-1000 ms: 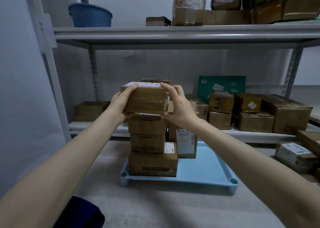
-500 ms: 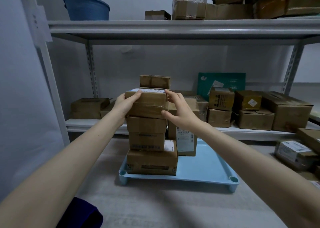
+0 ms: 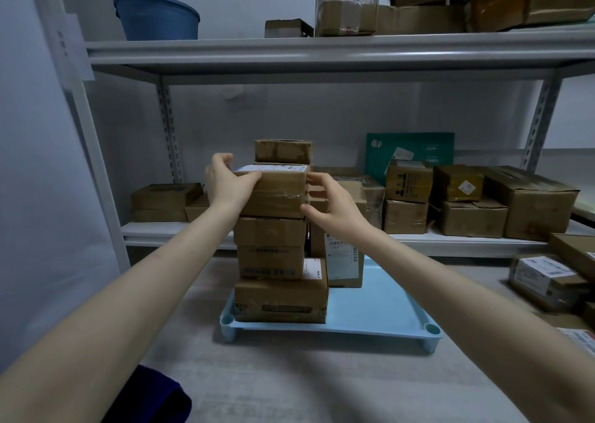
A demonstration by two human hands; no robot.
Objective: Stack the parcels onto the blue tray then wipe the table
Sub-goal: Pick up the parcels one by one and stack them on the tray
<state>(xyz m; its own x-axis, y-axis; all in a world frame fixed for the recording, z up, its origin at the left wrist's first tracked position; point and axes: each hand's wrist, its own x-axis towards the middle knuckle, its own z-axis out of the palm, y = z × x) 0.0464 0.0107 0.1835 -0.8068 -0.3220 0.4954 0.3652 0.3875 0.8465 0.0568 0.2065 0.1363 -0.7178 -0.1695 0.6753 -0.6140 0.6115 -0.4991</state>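
Observation:
A tall stack of brown parcels (image 3: 270, 261) stands on the left part of the light blue tray (image 3: 380, 313). The top parcel (image 3: 277, 187), with a white label, lies on this stack. My left hand (image 3: 225, 184) holds its left end, thumb across the front top edge. My right hand (image 3: 331, 207) hovers at its right end with relaxed, spread fingers, touching it at most lightly. Behind the stack stands a labelled parcel (image 3: 344, 261) on the tray, and a small box (image 3: 283, 150) shows above the top parcel. A dark blue cloth (image 3: 154, 397) lies at the near left.
Loose parcels (image 3: 547, 278) lie on the grey table at the right. A metal shelf (image 3: 322, 52) behind holds several boxes (image 3: 467, 204) and a green package (image 3: 409, 152). A blue basket (image 3: 157, 17) sits on the upper shelf. A white wall bounds the left.
The top parcel came down onto the stack and now rests there. My right hand has loosened and drawn back slightly from its right end; my left hand stays at the left end.

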